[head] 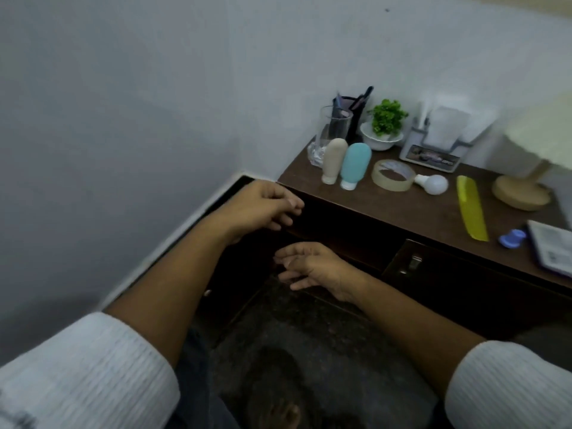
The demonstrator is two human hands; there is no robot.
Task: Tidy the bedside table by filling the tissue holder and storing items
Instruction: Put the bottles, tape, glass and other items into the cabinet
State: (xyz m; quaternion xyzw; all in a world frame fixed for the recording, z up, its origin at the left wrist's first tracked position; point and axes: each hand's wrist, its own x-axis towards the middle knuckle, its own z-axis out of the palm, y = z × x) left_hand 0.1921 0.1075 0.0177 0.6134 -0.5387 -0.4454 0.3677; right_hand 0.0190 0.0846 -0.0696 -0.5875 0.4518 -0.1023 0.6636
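Observation:
The dark wooden bedside table (418,209) stands against the wall on the right. At its back sits the tissue holder (433,144), with white tissues standing in it. On the top lie a beige bottle (333,161), a blue bottle (354,165), a tape roll (393,174), a light bulb (433,183) and a yellow comb (471,209). My left hand (263,205) hovers by the table's left front corner, fingers loosely curled and holding nothing. My right hand (312,264) hangs lower in front of the dark cabinet front, fingers spread and empty.
A glass (332,131), a dark pen cup (353,113) and a small plant in a white bowl (383,128) stand at the back. A lamp base (520,190), a small blue object (512,238) and a booklet (554,246) lie to the right. A drawer front with a metal handle (411,264) faces me.

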